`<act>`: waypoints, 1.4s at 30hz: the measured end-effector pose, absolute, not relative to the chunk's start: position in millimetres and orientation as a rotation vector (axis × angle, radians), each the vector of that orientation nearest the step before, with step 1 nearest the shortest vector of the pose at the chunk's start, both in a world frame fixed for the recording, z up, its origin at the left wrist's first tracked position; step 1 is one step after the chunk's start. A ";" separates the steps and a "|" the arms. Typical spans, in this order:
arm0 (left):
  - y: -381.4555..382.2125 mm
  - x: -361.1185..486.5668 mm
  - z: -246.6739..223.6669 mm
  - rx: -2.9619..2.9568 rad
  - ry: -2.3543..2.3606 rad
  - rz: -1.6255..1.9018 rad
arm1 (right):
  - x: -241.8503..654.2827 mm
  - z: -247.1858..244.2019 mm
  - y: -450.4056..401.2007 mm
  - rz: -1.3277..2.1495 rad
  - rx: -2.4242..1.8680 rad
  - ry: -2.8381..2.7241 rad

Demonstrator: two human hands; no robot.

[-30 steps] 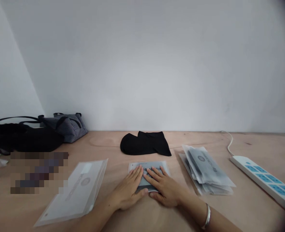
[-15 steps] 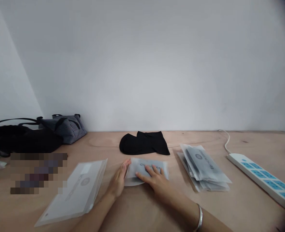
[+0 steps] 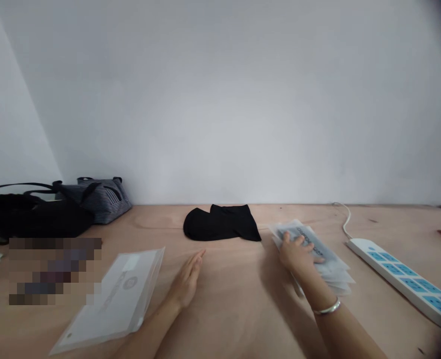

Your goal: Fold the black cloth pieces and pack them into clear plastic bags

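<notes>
R hand on bag pile, L hand empty mid-table

Near side of the wooden tabletop (image 3: 224, 314), L of centre: printed frosted zip bags (image 3: 111, 299), lying flat, slanted, edges a bit fanned; next to them the L hand (image 3: 185, 281), held on its side w/ fingers straight & together, gripping nothing. R of centre, the R hand (image 3: 299, 254), silver bangle (image 3: 328, 306) on wrist, is palm-down on the pile of filled frosted bags (image 3: 330, 259); its fingers are spread over the top bag, not clenched; thumb hidden, can't tell where it sits. Pile looks uneven, corners sticking out at diff. angles; power strip (image 3: 407, 279) runs diagonally toward the near R corner, close to the pile but apart.

Farther back, near the far edge: hood-shaped black cloth (image 3: 222, 222), flat, btwn the two bag groups; white cord (image 3: 347, 219) from strip to far edge; striped bag (image 3: 108, 202) & black bag (image 3: 37, 219) toward the far L corner.

Risks, my read: slick plastic + uneven layers = top bag could slide if pushed sideways; a drag by the R hand could fan the pile into the strip; a fingertip under a loose flap could lift or crease it; a sleeve-less forearm sweep by the L arm could skew the flat bags.
</notes>
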State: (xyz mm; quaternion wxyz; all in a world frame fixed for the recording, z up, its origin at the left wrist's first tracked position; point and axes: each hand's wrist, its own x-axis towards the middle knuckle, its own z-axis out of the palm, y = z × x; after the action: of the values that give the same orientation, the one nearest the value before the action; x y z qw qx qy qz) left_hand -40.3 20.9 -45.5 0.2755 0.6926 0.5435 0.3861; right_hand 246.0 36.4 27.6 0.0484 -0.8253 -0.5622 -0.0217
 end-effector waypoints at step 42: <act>-55.1 -60.8 -27.6 2.843 1.478 0.436 | 227.7 -17.0 -50.9 0.233 -1.380 -2.589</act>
State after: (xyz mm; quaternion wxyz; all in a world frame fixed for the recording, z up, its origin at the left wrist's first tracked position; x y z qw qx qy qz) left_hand -60.8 -55.1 -27.6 -0.0460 0.8783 0.4566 0.1346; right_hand 227.7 -50.9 -17.0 0.0992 -0.4666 -0.8753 0.0786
